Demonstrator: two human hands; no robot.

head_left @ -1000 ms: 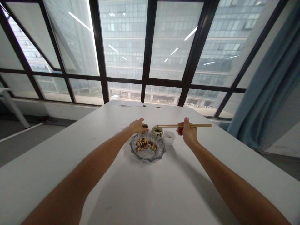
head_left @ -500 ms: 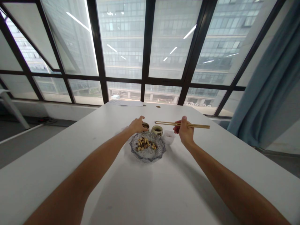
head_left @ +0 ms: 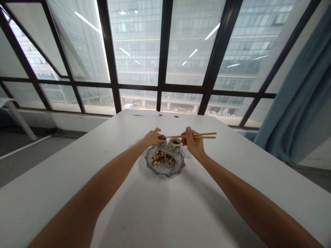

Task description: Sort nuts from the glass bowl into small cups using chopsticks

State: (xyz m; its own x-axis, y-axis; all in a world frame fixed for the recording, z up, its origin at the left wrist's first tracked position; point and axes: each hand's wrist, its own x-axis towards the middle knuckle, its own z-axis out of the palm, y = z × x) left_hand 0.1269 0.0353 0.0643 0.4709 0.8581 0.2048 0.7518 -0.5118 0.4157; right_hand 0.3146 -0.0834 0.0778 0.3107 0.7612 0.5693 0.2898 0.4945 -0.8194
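My left hand (head_left: 153, 137) is closed on the rim of a small cup (head_left: 162, 137) standing behind the glass bowl. In my right hand (head_left: 192, 141) is a pair of wooden chopsticks (head_left: 204, 136), their tips pointing left at that cup's opening. A second small cup (head_left: 175, 143), pale with dark lettering, stands between my hands and has dark contents. Nearer to me sits a scalloped clear glass bowl (head_left: 165, 172) holding a mix of nuts and dark pieces (head_left: 160, 157). Whether the chopstick tips grip anything is too small to tell.
All of this stands on a long white table (head_left: 144, 213). A white container (head_left: 186, 152) is partly hidden behind my right hand. Papers (head_left: 141, 112) and a small brown disc (head_left: 176, 116) lie at the far edge. Beyond are windows and a blue curtain (head_left: 292, 89).
My right hand has moved left with the chopsticks, bringing their tips from above the second cup to the cup at my left hand. The left hand stays on its cup.
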